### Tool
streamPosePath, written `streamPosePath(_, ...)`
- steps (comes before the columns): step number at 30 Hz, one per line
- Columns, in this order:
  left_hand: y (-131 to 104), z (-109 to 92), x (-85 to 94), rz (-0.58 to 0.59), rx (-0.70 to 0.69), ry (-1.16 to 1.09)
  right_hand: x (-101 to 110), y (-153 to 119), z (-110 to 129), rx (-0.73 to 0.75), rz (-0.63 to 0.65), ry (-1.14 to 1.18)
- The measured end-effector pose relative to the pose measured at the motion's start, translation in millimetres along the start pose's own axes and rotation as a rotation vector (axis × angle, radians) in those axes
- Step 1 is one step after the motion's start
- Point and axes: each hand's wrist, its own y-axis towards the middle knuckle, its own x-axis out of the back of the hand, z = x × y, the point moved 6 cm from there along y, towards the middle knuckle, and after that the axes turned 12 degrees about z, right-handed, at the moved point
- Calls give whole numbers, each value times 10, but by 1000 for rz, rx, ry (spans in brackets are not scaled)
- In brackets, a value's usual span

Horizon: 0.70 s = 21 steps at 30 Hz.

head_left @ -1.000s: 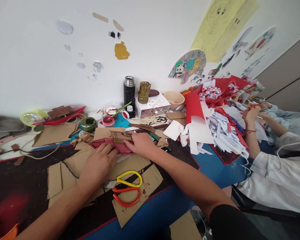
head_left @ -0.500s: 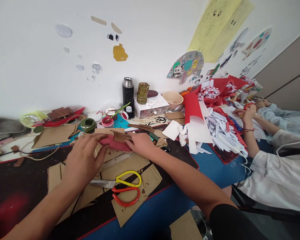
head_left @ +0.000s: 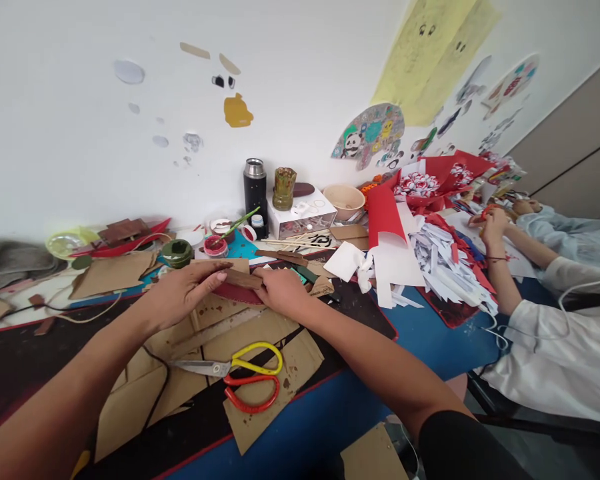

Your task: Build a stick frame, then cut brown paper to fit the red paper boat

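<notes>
A folded brown cardboard piece [head_left: 243, 279] sits between my two hands, over a dark red cardboard piece [head_left: 237, 293]. My left hand [head_left: 183, 293] is closed at the brown piece's left end, thumb and fingers pinched together. At the right end, my right hand [head_left: 283, 291] grips it with thumb and fingertips; some fingers are hidden behind. Below my hands, scissors [head_left: 253, 373] with one yellow and one red handle lie on brown cardboard sheets [head_left: 290, 363].
Paint jars [head_left: 177, 252], a black flask [head_left: 255, 190] and a white box [head_left: 303, 217] line the wall. A red boat-like model [head_left: 125, 237] stands left. To the right are white paper strips [head_left: 437, 260], and a co-worker's hand [head_left: 495, 227] is busy beyond them.
My left hand has turned and shifted slightly right, its thumb now against the brown piece. That piece has tilted to show a flatter face. My right hand has stayed nearly in place.
</notes>
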Motion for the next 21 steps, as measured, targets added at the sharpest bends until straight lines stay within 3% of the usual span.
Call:
streamPosePath(8, 27, 49, -130, -19, -80, 268, -12, 2, -41, -15, 14, 27)
streamPosePath(14, -14, 49, -211, -82, -218, 293, -40, -9, -43, -8, 29, 20)
streamPosePath(21, -14, 124, -292, -95, -143, 306, -21, -47, -43, 20, 8, 94)
